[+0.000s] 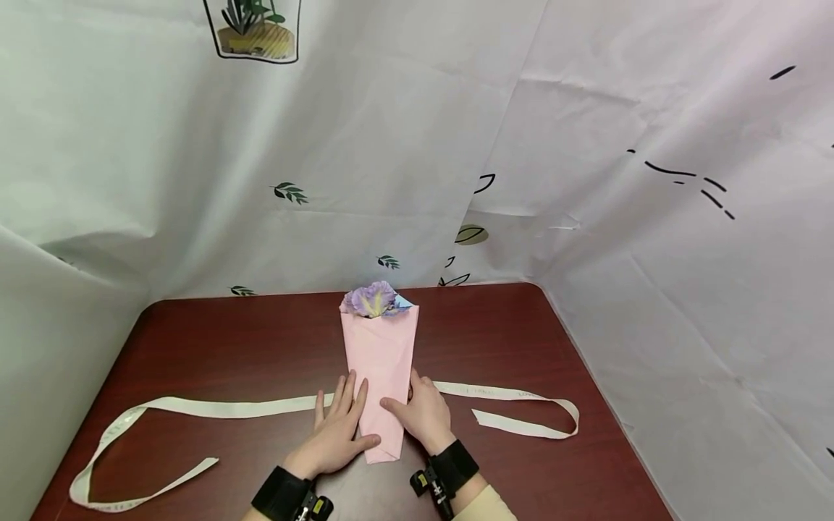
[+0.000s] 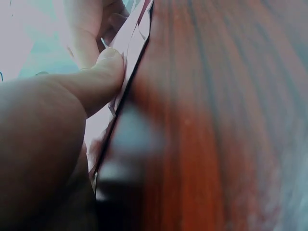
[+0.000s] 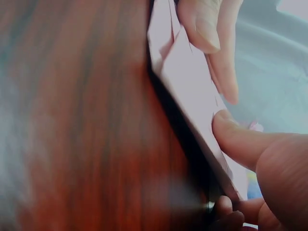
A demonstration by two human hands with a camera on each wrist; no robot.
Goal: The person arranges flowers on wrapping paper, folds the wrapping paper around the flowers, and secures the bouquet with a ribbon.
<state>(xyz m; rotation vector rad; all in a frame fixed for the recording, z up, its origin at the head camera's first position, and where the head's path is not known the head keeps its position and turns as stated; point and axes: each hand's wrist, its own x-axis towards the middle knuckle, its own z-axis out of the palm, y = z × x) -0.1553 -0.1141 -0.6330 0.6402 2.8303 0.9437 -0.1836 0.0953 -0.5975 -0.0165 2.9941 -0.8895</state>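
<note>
A pink-paper-wrapped bouquet (image 1: 384, 347) lies on the table, its narrow end toward me. A purple flower (image 1: 373, 299) with a yellow centre and a bit of blue show at its top. My left hand (image 1: 335, 433) rests on its lower left side, fingers straight and spread, thumb across the paper. On the right edge, my right hand (image 1: 425, 412) pinches the wrap: the thumb (image 3: 236, 132) presses on top, and the fingers (image 3: 224, 206) curl at the edge below. A white ribbon (image 1: 241, 409) runs sideways to the bouquet, its middle hidden under the wrap and hands.
The ribbon's left end loops toward the front of the dark red wooden table (image 1: 260, 347). Its right end (image 1: 521, 425) folds back on itself near the right side. A pale printed cloth (image 1: 391, 145) hangs behind the table and along both sides.
</note>
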